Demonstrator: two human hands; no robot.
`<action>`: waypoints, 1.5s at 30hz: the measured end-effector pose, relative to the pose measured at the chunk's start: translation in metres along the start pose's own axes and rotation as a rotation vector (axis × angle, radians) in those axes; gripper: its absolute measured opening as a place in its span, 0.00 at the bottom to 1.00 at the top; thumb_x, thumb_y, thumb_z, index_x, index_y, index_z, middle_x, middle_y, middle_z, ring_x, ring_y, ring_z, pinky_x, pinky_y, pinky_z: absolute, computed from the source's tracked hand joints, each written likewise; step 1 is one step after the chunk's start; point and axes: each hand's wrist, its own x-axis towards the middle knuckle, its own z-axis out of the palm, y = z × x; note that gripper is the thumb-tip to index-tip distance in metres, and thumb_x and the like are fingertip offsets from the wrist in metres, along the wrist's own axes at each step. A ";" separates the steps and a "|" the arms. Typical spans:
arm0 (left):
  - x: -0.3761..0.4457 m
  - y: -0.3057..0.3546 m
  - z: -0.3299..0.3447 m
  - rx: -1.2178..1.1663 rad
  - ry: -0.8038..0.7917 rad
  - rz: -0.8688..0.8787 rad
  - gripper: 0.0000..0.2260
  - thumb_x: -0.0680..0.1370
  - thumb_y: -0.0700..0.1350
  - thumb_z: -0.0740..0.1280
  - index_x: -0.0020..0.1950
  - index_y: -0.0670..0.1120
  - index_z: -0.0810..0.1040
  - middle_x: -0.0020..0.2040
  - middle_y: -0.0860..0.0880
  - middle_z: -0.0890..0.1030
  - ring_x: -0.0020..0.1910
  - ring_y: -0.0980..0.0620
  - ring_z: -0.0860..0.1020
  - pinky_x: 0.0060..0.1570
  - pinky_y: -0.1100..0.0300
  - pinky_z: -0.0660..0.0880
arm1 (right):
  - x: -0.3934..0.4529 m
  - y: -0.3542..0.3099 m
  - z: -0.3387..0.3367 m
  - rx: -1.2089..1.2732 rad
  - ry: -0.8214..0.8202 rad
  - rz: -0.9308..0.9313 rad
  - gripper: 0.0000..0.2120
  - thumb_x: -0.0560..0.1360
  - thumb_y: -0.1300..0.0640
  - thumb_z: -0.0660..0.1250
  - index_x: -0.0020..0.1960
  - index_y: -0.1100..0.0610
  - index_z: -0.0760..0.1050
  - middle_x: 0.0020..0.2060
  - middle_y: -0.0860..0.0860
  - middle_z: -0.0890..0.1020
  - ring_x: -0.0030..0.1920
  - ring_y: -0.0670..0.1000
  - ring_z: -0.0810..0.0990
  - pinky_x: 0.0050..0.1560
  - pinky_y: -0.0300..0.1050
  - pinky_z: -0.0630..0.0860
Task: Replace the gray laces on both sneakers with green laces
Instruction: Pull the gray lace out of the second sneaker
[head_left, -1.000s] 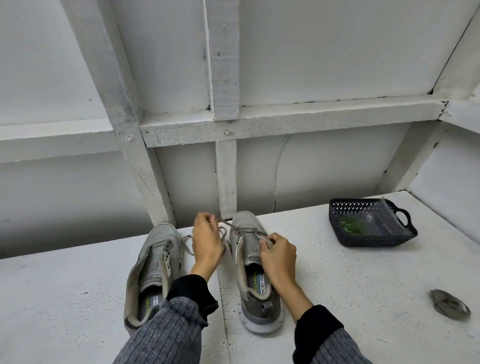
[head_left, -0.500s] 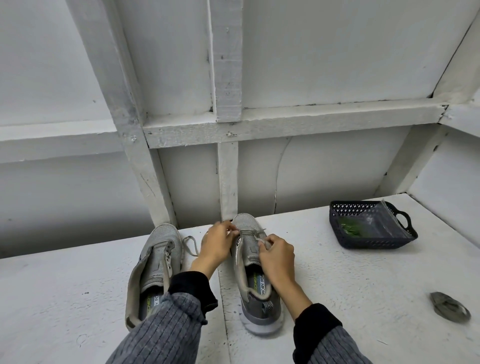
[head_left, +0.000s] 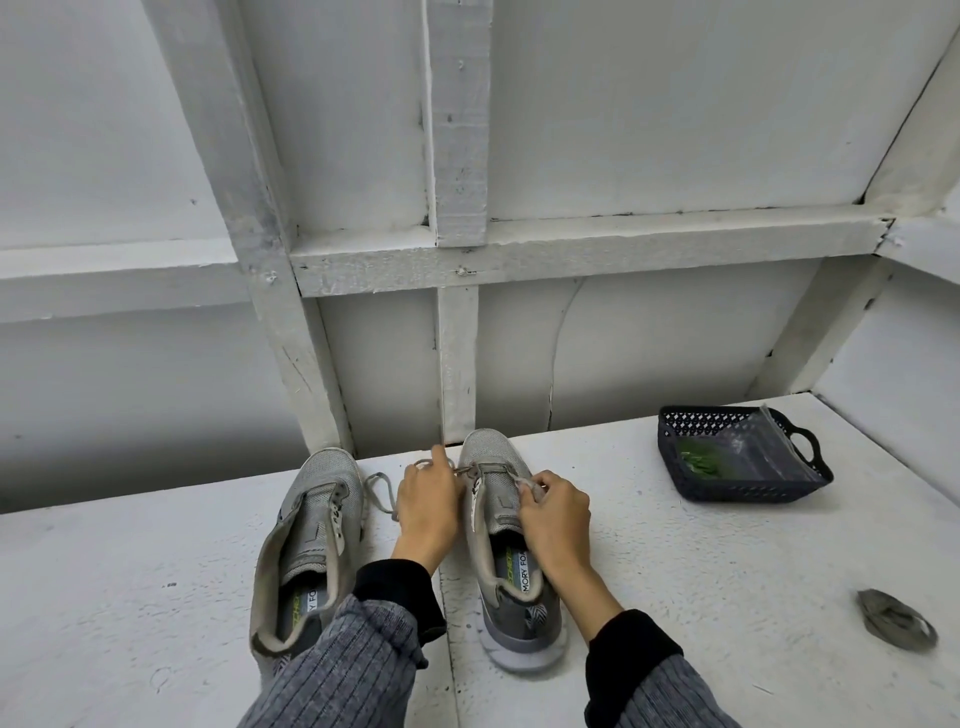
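Observation:
Two gray sneakers stand side by side on the white table, toes toward the wall. The left sneaker (head_left: 317, 519) has no lace in its eyelets. On the right sneaker (head_left: 493, 467) a gray lace (head_left: 379, 491) runs through the eyelets nearest the toe, and its loose end loops on the table between the shoes. My left hand (head_left: 428, 506) pinches this lace beside the toe. My right hand (head_left: 553, 512) pinches the other end of the lace over the tongue. Green laces (head_left: 701, 462) lie in a black basket (head_left: 748, 491) at the right.
A coiled gray lace (head_left: 896, 618) lies on the table (head_left: 675, 571) near the right edge. A clear plastic bag sits in the basket over the green laces. White wooden beams and wall panels rise directly behind the shoes.
My left hand moved from above and left of the right sneaker down to the lace at its toe. My right hand kept its pinch at the tongue. The view shifted slightly.

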 end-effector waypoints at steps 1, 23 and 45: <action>-0.001 -0.005 0.004 -0.085 0.024 0.013 0.07 0.78 0.41 0.58 0.55 0.41 0.68 0.49 0.39 0.80 0.52 0.37 0.74 0.41 0.51 0.64 | 0.000 0.000 0.000 -0.005 -0.001 -0.002 0.05 0.76 0.57 0.67 0.48 0.58 0.80 0.41 0.55 0.83 0.38 0.53 0.77 0.37 0.39 0.67; -0.003 -0.019 0.000 -0.369 0.058 -0.191 0.04 0.77 0.45 0.62 0.50 0.47 0.71 0.45 0.48 0.80 0.46 0.44 0.77 0.41 0.56 0.67 | 0.000 0.000 0.000 -0.043 0.013 -0.031 0.05 0.77 0.57 0.66 0.46 0.58 0.80 0.41 0.56 0.83 0.36 0.52 0.73 0.37 0.40 0.66; -0.020 -0.038 -0.078 -1.689 -0.286 -0.450 0.08 0.82 0.40 0.59 0.50 0.41 0.78 0.34 0.55 0.82 0.25 0.63 0.73 0.24 0.71 0.67 | 0.000 -0.013 -0.006 0.131 -0.072 -0.152 0.12 0.74 0.55 0.69 0.58 0.53 0.76 0.51 0.48 0.78 0.57 0.51 0.74 0.55 0.44 0.72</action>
